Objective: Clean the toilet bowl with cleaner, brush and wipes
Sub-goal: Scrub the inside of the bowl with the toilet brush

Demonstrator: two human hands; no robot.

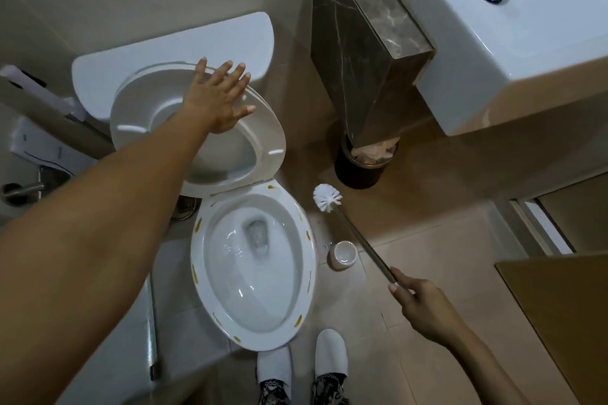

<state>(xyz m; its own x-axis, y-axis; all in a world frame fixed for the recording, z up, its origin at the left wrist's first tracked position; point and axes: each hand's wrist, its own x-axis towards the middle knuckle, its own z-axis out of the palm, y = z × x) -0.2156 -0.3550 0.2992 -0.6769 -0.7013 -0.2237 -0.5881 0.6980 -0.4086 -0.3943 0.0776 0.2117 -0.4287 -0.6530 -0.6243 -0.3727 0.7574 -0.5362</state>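
While left hand (218, 101) props glossy oval seat (263, 128), right hand (422, 304) grips bristly brush (348, 226).

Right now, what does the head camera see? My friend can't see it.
A person's left hand presses flat on the raised toilet seat while the right hand holds a toilet brush beside the open toilet bowl. The brush holder and a waste bin stand on the floor.
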